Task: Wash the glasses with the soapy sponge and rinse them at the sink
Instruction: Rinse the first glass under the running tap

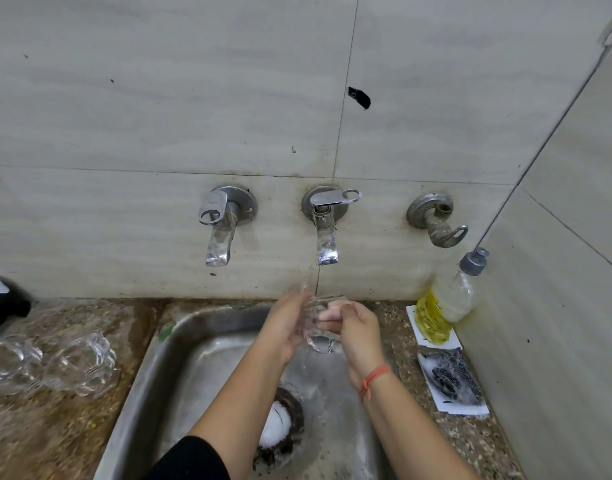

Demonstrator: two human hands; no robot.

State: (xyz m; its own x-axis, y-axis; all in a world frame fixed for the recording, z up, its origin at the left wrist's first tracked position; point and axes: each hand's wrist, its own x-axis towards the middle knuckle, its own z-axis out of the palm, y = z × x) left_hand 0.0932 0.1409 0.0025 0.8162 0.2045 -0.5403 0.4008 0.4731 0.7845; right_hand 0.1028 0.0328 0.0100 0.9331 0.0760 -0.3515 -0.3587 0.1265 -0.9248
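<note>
- Glasses: three, as far as can be told. One clear drinking glass [319, 329] is in the hands. A second glass [83, 365] and a third glass [10, 365] lie on the speckled stone counter [55, 427], but that heap is blurred and the count is unsure.
- Wall taps: three, namely a shiny chrome tap with a loop lever [218, 233], a second chrome tap [327, 237] and a dull, grimy grey tap [436, 220].
- Bare hands: two, a left hand [283, 327] and a right hand [360, 337].
- Stainless steel sink [138, 375]: one.
- Round drain [280, 427]: one.
- Clear plastic bottle with a grey cap [456, 292]: one.
- Scrubbers: two, a yellow mesh scrubber [430, 323] and a dark foamy scrubbing pad [449, 379].
- Orange thread wristband [373, 379]: one.
</note>
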